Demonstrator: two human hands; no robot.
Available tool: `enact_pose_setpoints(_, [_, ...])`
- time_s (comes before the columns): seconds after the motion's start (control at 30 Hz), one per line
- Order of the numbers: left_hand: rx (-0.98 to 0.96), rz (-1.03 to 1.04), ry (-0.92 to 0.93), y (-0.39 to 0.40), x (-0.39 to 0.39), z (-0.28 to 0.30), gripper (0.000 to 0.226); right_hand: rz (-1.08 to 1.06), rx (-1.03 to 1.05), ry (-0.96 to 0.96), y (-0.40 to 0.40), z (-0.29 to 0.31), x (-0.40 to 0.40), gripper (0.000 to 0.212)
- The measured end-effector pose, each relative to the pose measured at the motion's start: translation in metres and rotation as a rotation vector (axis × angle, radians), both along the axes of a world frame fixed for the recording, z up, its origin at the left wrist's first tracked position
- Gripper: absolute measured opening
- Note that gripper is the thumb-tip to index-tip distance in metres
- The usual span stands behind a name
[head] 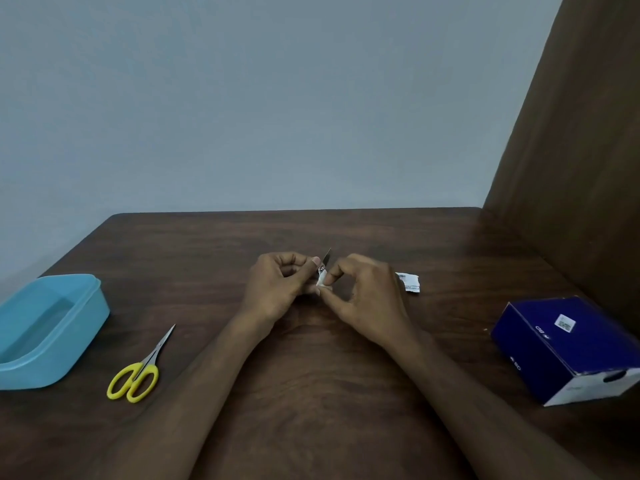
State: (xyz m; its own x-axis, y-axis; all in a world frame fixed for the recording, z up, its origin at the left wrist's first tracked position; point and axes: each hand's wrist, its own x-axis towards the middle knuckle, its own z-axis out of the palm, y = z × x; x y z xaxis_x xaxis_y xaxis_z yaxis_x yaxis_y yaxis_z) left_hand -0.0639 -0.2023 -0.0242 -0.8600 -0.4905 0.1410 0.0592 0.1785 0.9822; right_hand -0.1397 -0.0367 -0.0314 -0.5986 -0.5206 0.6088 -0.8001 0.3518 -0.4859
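1. the left hand (pixel 280 285) is curled round the lower part of a small blade (pixel 327 256). its thumb tip presses just under the dark pointed end, which sticks up and away from the person.
2. the right hand (pixel 363 299) pinches the white wrapper (pixel 321 281) between thumb and forefinger at the blade's base. its other fingers are loosely bent and hold nothing.
3. both hands meet just above the middle of the wooden table (pixel 207 258), so the blade is in the air between them and not lying on the wood.
4. the step looks like stripping the wrapper off the blade. i can't tell how much of the metal is already bare, because the fingers hide it.
5. to do it well, hold the left pinch on the flat sides, never across the edge, and point the tip away from both hands.
6. draw the wrapper down and off along the blade's length with the right hand in a slow, straight pull. a sideways jerk could drag the paper, or a fingertip, over the edge.
7. a torn packet piece (pixel 410 283) lies just behind the right hand, and the loose wrapper could go beside it.
8. the yellow-handled scissors (pixel 138 372) and the blue plastic container (pixel 69 355) sit well to the left, and the dark blue box (pixel 561 344) well to the right. none of them is touched.
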Motion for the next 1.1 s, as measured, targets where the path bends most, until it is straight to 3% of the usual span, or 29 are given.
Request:
enact_pose_setpoints(0.27, [0.054, -0.04, 0.02, -0.0008, 0.0011, 0.0021, 0.018, -0.015, 0.02, 0.031, 0.0005, -0.0015, 0.0004, 0.026])
enact_pose_setpoints(0.6, [0.086, -0.113, 0.089, -0.0008, 0.0016, 0.0002, 0.016, -0.077, -0.088, 0.026, 0.0014, 0.0006, 0.0002, 0.011])
enact_pose_setpoints(0.87, [0.185, -0.137, 0.124, -0.0031, -0.0004, -0.0012, 0.023, -0.003, -0.113, 0.049, -0.0011, -0.0029, -0.0009, 0.019])
enact_pose_setpoints(1.0, [0.235, -0.116, 0.123, -0.0019, -0.001, -0.0008, 0.033, -0.06, -0.137, 0.083, 0.0018, -0.0023, -0.0031, 0.004])
enact_pose_setpoints(1.1, [0.271, -0.096, 0.123, -0.0016, -0.0028, -0.0008, 0.033, -0.075, -0.147, 0.094, 0.0028, -0.002, -0.0049, 0.01])
